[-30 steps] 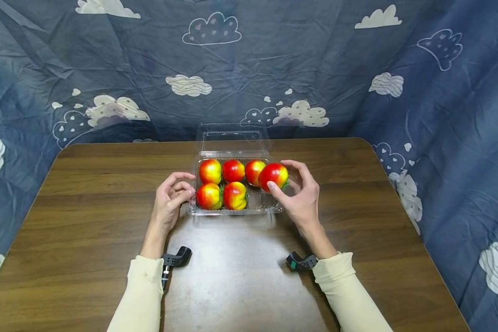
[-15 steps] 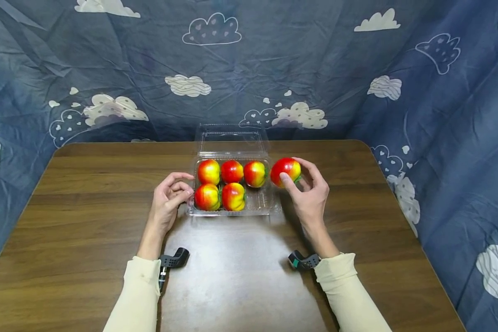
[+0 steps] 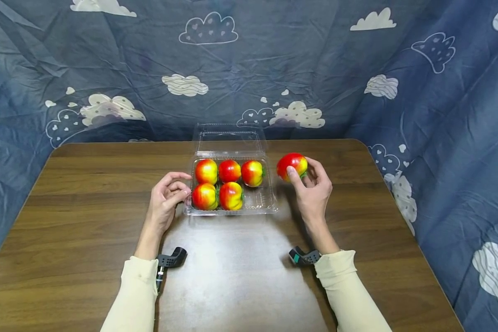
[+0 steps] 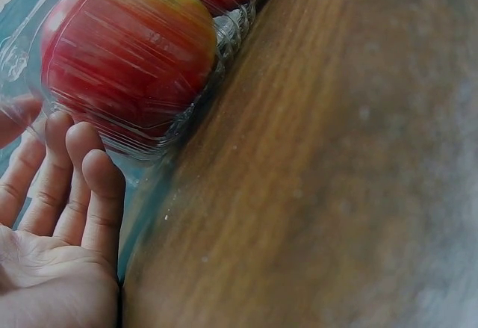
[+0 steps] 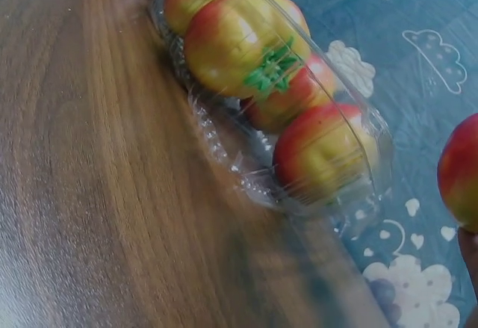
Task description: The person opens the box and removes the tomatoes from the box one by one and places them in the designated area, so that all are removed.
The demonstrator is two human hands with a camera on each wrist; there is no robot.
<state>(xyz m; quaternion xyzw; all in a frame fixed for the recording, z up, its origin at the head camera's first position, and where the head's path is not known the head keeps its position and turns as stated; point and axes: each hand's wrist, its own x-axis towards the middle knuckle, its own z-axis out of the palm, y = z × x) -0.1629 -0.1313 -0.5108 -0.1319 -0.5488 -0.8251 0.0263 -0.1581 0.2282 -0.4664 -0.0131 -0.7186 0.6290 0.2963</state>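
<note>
OK, fruit [image 3: 289,165] in R grip [image 3: 314,194], nr box [image 3: 260,199]

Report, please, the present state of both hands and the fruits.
Right hand holds one fruit, right of the box. Left hand at the box's left edge; five other fruits inside. Lid open behind, not blocking.

no readable text, no legible labels

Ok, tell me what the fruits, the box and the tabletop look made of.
Fruits: perhaps plastic or coated foam, judging by their shiny, paint-like colour.
Box: thin, glossy clear plastic; the fruits show through its ribbed walls.
Tabletop: wood or wood-look laminate, with brown grain and a soft sheen.
</note>
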